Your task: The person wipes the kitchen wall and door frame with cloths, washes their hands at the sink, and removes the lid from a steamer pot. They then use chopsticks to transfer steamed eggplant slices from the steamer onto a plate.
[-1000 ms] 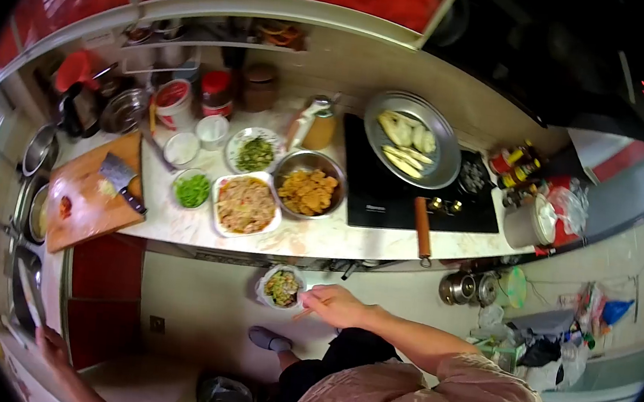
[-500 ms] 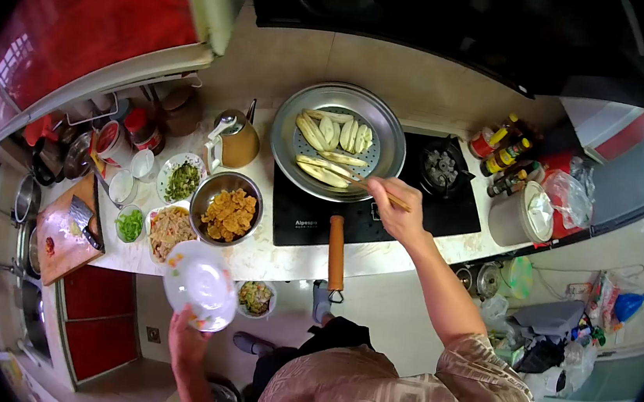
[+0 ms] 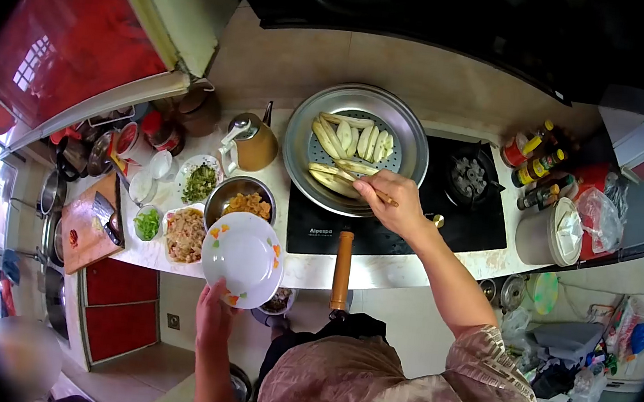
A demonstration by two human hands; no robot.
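My left hand grips the rim of a white plate with orange and green marks, held in front of the counter edge. The plate has nothing on it and partly covers a metal bowl of orange-brown pieces. Closed around wooden chopsticks, my right hand is over the near right rim of a round perforated metal steamer tray. The chopstick tips are at the pale strips nearest me, which look like eggplant. More strips lie farther back in the tray.
A brown pan handle sticks out over the counter edge. Left of the stove stand a kettle, a dish of minced meat, chopped greens and a cutting board with a cleaver. Bottles and a bin stand right.
The plate has moved right and nearer the steamer in my left hand. My right hand stays at the tray with the chopsticks, having come up from below the counter earlier.
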